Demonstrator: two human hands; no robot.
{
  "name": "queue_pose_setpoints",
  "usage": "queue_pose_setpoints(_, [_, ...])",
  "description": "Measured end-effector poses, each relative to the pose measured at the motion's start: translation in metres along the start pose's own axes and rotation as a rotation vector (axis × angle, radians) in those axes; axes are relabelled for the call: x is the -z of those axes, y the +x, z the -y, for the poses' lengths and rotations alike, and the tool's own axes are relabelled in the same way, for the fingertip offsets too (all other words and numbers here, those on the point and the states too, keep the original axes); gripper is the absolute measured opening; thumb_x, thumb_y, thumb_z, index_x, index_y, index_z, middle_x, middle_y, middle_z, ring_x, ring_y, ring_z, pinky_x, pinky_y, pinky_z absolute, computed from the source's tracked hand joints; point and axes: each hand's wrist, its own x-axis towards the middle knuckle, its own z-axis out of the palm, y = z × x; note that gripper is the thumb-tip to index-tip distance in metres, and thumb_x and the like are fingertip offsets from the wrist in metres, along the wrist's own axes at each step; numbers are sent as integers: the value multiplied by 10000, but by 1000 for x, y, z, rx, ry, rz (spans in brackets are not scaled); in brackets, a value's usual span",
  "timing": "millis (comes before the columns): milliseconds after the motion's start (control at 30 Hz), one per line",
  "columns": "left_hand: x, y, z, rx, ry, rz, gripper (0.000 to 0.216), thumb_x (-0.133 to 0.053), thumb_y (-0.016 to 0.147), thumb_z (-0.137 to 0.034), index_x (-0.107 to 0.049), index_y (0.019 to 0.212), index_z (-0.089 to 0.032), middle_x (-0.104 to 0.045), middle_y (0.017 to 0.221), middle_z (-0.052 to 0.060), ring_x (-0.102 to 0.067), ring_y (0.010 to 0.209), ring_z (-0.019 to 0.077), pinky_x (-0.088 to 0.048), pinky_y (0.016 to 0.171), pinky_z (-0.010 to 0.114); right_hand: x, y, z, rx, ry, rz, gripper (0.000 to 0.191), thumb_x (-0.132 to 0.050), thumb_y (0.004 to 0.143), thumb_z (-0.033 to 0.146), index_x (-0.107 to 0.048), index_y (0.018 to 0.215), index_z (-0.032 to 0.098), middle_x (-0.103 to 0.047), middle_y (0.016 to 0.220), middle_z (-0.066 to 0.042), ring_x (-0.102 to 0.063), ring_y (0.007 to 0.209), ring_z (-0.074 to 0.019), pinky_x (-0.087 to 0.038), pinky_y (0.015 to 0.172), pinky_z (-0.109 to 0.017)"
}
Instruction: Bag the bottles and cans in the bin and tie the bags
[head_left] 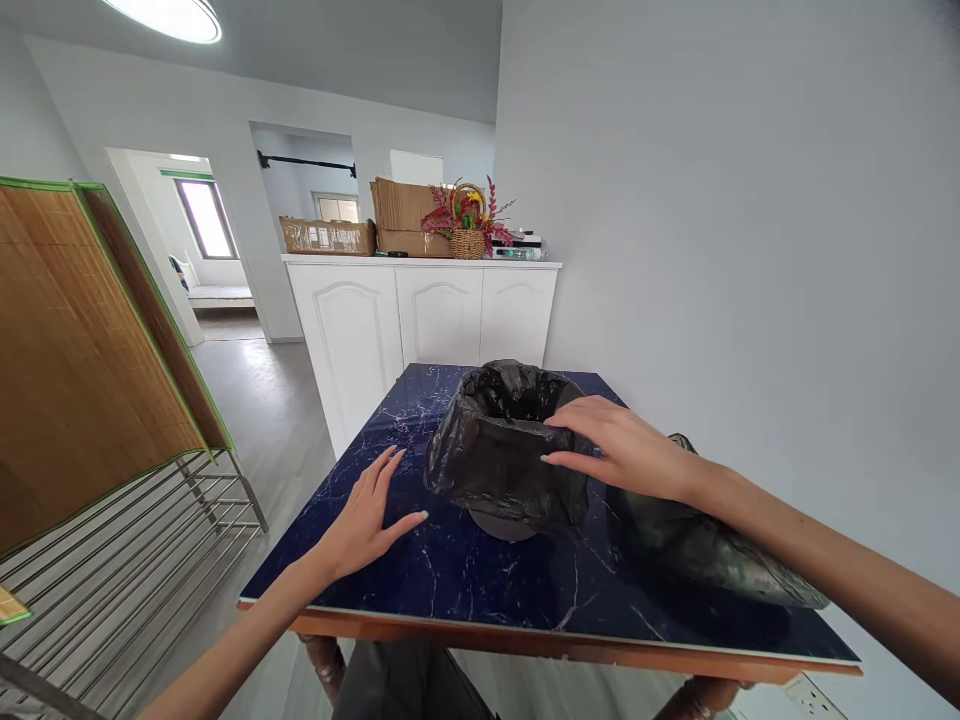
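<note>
One bag-lined bin [510, 470] sits at frame centre, between the left hand [366, 523], spread wide at lower left, and the right hand [611, 442], thumb and fingers parted, touching its right rim.

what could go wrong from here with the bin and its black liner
The black liner might slip or tear, since its loose folds drape over the bin right beside the right hand. The bin could slide or tip on the glossy tabletop, as the left hand is not steadying it. The right forearm, extending over the plastic bag, may nudge it.
</note>
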Motion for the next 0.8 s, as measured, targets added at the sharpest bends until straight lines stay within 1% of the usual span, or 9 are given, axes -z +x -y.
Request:
queue_pose_setpoints(100, [-23,-20,36,109,38,47,693,-447,1088,-610,-284,1665,-262,-347,1737,167,-364,1597,357,-362,1263,575,-8,15,-12,23,-80,91,457,-450,1106,609,-706,1120,230,-793,981,-82,-748,946,-283,-526,817,-367])
queue_pose_setpoints(167, [-32,-32,54,176,72,36,652,-426,1085,-625,-413,1599,-224,-408,1710,157,-378,1592,339,-350,1277,556,-6,22,-20,8,-144,147,516,-394,1105,654,-693,1009,245,-766,841,-47,-736,821,-257,-444,683,-314])
queue_pose_setpoints(267, [-37,-43,67,272,116,-7,655,-378,1086,-627,-513,1522,-158,-459,1672,189,-356,1597,370,-346,1273,590,-1,28,-37,-105,-270,251,575,-339,1092,712,-680,979,263,-744,767,-26,-716,746,-247,-336,604,-294])
queue_pose_setpoints(333, [-38,-46,69,304,127,-23,666,-365,1084,-626,-540,1499,-135,-467,1663,205,-347,1595,395,-356,1258,618,-1,28,-55,-201,-337,303,581,-340,1084,729,-698,1049,273,-759,786,-33,-723,762,-260,-338,609,-294])
queue_pose_setpoints(400, [-39,-47,68,314,131,-26,656,-382,1076,-627,-566,1479,-144,-509,1637,189,-376,1581,390,-376,1249,612,-3,27,-78,-284,-379,322,580,-365,1077,730,-716,1143,274,-780,830,-59,-741,824,-291,-375,636,-303])
queue_pose_setpoints(500, [-42,-47,68,318,133,-28,616,-398,1073,-612,-600,1444,-164,-589,1572,166,-408,1565,371,-395,1241,601,-8,22,-116,-412,-431,330,592,-432,1051,734,-731,1258,266,-810,958,-115,-752,950,-341,-450,710,-338])
queue_pose_setpoints(600, [-44,-48,69,320,137,-38,597,-396,1076,-594,-611,1424,-159,-605,1556,169,-403,1567,375,-396,1236,610,-10,15,-148,-546,-469,337,576,-504,1025,716,-745,1290,267,-812,1088,-148,-743,1033,-368,-501,779,-384])
queue_pose_setpoints(700, [-43,-49,68,314,142,-48,579,-397,1077,-577,-621,1403,-154,-610,1551,173,-409,1560,381,-393,1235,615,-10,6,-170,-654,-484,325,563,-537,1015,681,-763,1276,237,-805,1103,-179,-741,1041,-392,-529,789,-424])
queue_pose_setpoints(800, [-42,-50,66,302,148,-51,553,-398,1079,-562,-630,1385,-164,-618,1547,163,-417,1555,380,-398,1232,611,-11,-2,-178,-703,-476,271,550,-515,1029,641,-756,1276,213,-803,1067,-190,-743,1006,-392,-550,795,-456])
